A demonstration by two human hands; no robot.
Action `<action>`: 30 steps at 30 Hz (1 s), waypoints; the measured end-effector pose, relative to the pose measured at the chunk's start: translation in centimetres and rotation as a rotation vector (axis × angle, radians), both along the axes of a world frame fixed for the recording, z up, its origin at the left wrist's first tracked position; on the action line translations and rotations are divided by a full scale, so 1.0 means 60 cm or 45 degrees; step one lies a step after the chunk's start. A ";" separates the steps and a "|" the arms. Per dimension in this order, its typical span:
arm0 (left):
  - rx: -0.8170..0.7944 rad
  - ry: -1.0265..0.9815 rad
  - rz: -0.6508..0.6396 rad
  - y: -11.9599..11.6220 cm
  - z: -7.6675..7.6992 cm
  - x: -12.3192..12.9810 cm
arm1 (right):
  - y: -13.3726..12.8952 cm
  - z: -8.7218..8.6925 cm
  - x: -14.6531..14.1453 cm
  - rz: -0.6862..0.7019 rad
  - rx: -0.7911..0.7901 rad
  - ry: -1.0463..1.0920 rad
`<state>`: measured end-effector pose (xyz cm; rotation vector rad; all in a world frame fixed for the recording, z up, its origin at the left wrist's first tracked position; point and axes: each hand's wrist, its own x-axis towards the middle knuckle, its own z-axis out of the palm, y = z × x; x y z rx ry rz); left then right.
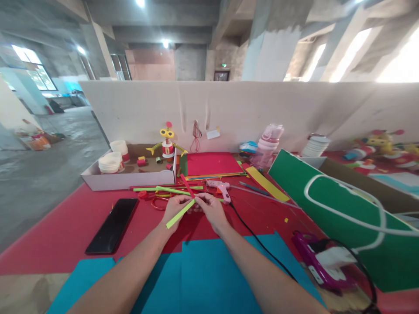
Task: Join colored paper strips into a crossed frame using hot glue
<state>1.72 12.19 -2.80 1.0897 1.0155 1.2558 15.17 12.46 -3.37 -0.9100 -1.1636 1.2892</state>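
Note:
My left hand (176,208) and my right hand (212,210) are close together over the red table, both closed in a pinch on paper strips. A light green paper strip (180,214) slants down to the left across my left hand. A red paper strip (187,186) rises up and left from where my fingertips meet, and the two strips cross or join there. A pink glue gun (222,190) lies just beyond my right hand. Behind my hands lie more green paper strips (173,190) and red-handled scissors (158,203), partly hidden.
A black phone (112,226) lies left. Behind it, a white box (131,179) holds paper cups and a yellow-headed figure (168,146). Blue sheets (203,270) lie under my forearms. At right are a purple power strip (319,261), the glue gun's black cord (258,242) and a green board (330,205).

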 end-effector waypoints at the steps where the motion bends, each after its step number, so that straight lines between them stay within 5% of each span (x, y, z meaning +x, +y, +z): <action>1: 0.004 0.010 0.002 0.000 -0.001 0.000 | -0.001 0.002 -0.001 -0.012 0.019 -0.011; 13: 0.080 -0.002 -0.146 -0.017 0.016 0.010 | -0.001 0.003 0.002 -0.163 0.091 0.029; 20: -0.045 -0.181 -0.011 -0.010 0.006 0.008 | -0.004 0.006 -0.001 0.028 0.020 0.149; 30: 0.019 0.068 0.051 -0.009 0.008 0.001 | 0.001 0.003 0.010 0.050 -0.044 0.011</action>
